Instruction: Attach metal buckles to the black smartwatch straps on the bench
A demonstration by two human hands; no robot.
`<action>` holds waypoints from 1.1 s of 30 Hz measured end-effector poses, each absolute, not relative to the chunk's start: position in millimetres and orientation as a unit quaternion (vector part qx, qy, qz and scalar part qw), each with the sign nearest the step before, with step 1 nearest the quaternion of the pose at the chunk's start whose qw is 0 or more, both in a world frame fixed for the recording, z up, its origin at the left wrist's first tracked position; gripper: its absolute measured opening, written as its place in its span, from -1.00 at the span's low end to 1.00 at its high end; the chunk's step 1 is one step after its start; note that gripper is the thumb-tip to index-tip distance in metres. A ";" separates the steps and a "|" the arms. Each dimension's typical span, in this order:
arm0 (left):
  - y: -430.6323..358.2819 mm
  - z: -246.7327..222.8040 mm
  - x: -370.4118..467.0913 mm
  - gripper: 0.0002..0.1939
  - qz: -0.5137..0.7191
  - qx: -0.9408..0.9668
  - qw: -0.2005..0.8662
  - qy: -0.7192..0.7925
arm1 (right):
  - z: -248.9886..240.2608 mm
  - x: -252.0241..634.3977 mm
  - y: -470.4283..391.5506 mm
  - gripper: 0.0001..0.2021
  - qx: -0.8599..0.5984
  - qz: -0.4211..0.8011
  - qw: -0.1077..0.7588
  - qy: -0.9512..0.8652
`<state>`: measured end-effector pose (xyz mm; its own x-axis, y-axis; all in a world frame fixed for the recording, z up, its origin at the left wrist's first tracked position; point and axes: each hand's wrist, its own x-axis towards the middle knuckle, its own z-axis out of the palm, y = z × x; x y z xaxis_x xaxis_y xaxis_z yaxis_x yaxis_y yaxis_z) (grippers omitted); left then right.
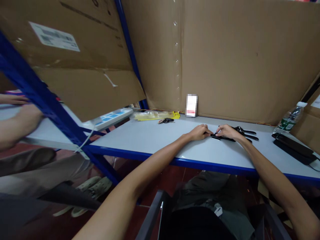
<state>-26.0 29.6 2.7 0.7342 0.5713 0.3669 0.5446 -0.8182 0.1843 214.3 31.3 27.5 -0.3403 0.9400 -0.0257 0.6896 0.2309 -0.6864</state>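
My left hand (200, 132) is closed, its fingertips pinching the left end of a slim black item with a shiny silvery edge (217, 137) low over the grey table. On the same item my right hand (228, 131) is closed from the other side, thumb and fingers bent onto it. Its exact kind is too small to make out, and the fingers cover part of it. Just right of my right hand lie several long black pieces (250, 133) in a loose group, partly hidden behind the wrist.
Yellow-edged clear packets (155, 115) and a small dark object (166, 120) lie back left. A phone-like white screen (191, 105) leans against the cardboard (240, 60). A bottle (288, 119) and black case (293, 147) stand right. Left, beyond a blue post (47, 96), another person's arm (21, 125) shows.
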 end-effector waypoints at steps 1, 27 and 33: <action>29.4 3.0 -25.9 -0.64 0.206 0.931 0.030 0.300 | 27.4 215.7 31.8 -0.71 -0.534 0.324 0.191 -0.757; 38.0 0.6 -33.8 -0.63 0.206 0.926 0.012 0.316 | 72.0 296.7 27.6 -0.70 -0.754 -0.049 0.161 -0.635; 42.9 12.4 -56.2 -0.61 0.164 0.911 -0.050 0.374 | 58.5 321.0 33.3 -0.77 -0.782 0.010 0.053 -0.621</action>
<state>-56.2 42.9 12.4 0.6666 0.6649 0.3370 0.6980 -0.7155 0.0311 321.0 33.3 58.5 0.2285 0.9722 0.0507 0.9701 -0.2230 -0.0961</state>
